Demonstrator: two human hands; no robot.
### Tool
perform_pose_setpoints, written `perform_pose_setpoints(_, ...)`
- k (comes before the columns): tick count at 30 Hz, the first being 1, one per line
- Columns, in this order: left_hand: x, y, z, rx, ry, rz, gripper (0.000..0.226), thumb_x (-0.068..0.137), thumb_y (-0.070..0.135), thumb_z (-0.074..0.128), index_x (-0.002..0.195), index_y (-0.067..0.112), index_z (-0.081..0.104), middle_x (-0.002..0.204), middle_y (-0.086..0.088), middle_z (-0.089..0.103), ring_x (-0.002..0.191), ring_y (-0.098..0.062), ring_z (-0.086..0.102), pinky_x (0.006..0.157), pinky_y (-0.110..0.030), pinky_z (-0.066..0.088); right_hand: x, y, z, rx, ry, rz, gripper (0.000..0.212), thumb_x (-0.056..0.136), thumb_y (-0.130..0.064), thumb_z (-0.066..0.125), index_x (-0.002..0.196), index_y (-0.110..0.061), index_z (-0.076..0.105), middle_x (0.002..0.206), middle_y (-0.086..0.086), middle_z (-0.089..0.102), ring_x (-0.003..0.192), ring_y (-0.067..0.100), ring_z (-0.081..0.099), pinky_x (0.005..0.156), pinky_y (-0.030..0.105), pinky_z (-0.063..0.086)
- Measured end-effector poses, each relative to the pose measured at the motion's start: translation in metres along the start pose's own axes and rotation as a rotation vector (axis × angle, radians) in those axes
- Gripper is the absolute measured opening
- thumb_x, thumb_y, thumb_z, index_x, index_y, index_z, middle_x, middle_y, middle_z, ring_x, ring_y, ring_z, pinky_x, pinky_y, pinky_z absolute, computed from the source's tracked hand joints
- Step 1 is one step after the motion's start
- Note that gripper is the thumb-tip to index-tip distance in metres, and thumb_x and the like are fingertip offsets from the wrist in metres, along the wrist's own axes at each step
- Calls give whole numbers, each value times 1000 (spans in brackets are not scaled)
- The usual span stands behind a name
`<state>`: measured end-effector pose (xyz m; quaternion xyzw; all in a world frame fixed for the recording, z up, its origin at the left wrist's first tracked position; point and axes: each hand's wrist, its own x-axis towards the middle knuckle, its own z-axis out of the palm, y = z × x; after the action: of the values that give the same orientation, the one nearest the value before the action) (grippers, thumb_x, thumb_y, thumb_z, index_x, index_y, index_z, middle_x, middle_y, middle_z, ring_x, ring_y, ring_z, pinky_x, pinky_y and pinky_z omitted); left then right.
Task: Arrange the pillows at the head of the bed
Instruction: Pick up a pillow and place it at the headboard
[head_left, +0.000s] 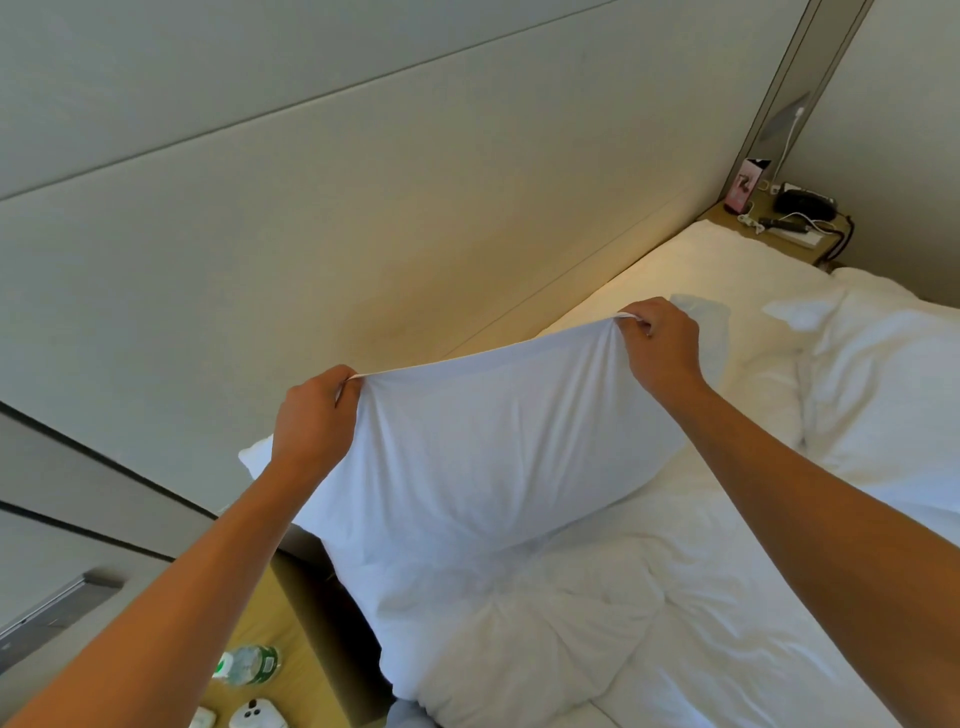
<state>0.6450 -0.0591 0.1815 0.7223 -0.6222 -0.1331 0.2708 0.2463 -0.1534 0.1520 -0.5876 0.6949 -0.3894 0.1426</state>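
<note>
Progress: partway | your left hand and right hand pinch the pillow corners, lifted | second pillow at 2 o'clock, rumpled | left: set both against headboard.

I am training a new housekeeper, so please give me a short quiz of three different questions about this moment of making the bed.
1. True or false: both hands grip the same pillow.
2. Which part of that pillow does the right hand pinch: A) a top corner, B) the bottom edge, C) the middle of its face?
3. Fill in: a plastic ______ lies on the near bedside table, below the left hand.

Key
1. True: each hand pinches one top corner.
2. A
3. bottle
</note>
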Motion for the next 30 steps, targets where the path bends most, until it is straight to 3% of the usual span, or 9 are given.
perform_pose_setpoints(5, 33, 16, 8, -84, -27, -15, 30, 105, 24, 46, 81, 16, 63, 66, -4, 62, 68, -31, 68, 70, -47, 59, 40, 1, -3, 5, 13, 10, 21, 104, -21, 63, 117, -10, 75, 118, 5, 74, 98, 13, 62, 88, 22, 47)
perform_pose_setpoints(12, 50, 6, 52, -79, -160, -61, 32, 105, 23, 47, 80, 11, 63, 66, -8, 63, 66, -32, 67, 70, -51, 59, 63, 31, 37, -89, -112, 102, 25, 105, -21, 60, 119, -6, 75, 122, 11, 74, 114, 28, 68, 92, 22, 42)
perform_pose_setpoints(17, 76, -11, 67, -146, -169, -84, 30, 105, 22, 49, 80, 14, 64, 64, -6, 58, 69, -34, 63, 69, -51, 61, 74, 39, 69, -72, -71, 144, 26, 105, -21, 61, 119, -6, 76, 119, 11, 75, 111, 28, 70, 92, 22, 44)
perform_pose_setpoints(19, 91, -14, 69, -155, -157, -76, 33, 104, 21, 49, 73, 19, 60, 62, -5, 57, 68, -35, 62, 65, -44, 59, 86, 34, 79, -76, -53, 136, 26, 105, -21, 62, 120, -6, 76, 120, 11, 75, 111, 28, 70, 92, 23, 45)
perform_pose_setpoints(22, 109, -14, 67, -143, -119, -61, 42, 104, 20, 49, 62, 27, 48, 57, 0, 53, 61, -30, 58, 57, -35, 44, 107, 22, 90, -75, -35, 120, 26, 105, -22, 61, 120, -5, 74, 119, 12, 75, 109, 27, 70, 91, 23, 47)
perform_pose_setpoints(24, 123, -13, 63, -157, -90, -65, 45, 104, 20, 50, 60, 27, 44, 54, 4, 47, 58, -27, 54, 57, -37, 46, 125, 11, 95, -64, -20, 90, 26, 105, -22, 61, 119, -5, 74, 118, 12, 75, 108, 26, 70, 91, 25, 48)
perform_pose_setpoints(27, 142, -18, 53, -182, -43, -96, 41, 104, 23, 50, 64, 15, 47, 55, -1, 46, 61, -35, 58, 63, -47, 54, 151, -8, 105, -57, -1, 41, 25, 104, -23, 61, 115, -7, 76, 113, 9, 74, 100, 20, 66, 88, 24, 45)
perform_pose_setpoints(30, 150, -29, 51, -152, -28, -114, 40, 102, 22, 50, 63, 14, 46, 56, -5, 50, 60, -34, 55, 56, -39, 43, 166, -17, 120, -80, -21, 35, 27, 104, -25, 61, 118, -8, 76, 114, 9, 75, 97, 16, 63, 89, 23, 45)
